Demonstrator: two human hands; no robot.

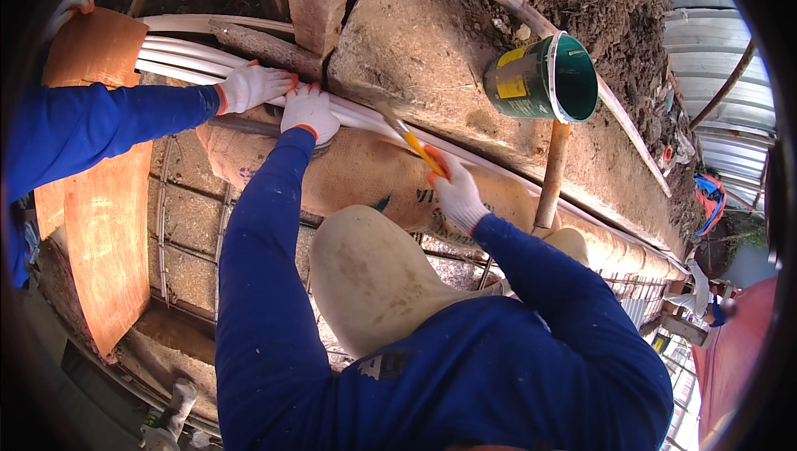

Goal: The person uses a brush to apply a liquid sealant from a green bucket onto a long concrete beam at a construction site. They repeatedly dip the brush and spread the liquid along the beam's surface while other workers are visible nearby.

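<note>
My left hand (310, 114), in a white glove with orange trim, is closed over a bundle of white pipes (184, 50) running along a trench edge. A dark rounded object (322, 149) shows partly under its wrist. In my gloved right hand (458, 198) is a paintbrush (410, 137) with a yellow handle, its bristles close to a white pipe (365, 119). A co-worker's gloved hand (254, 88) presses on the pipes just left of my left hand. Burlap sacking (357, 177) lies under the pipes, beside my knee.
A green bucket (574, 77) lies tilted on the concrete ledge (415, 44), near a wooden stake (553, 170). Wooden boards (108, 227) stand at left. A rebar grid (164, 227) lies below. Corrugated metal sheeting (714, 44) borders the far right.
</note>
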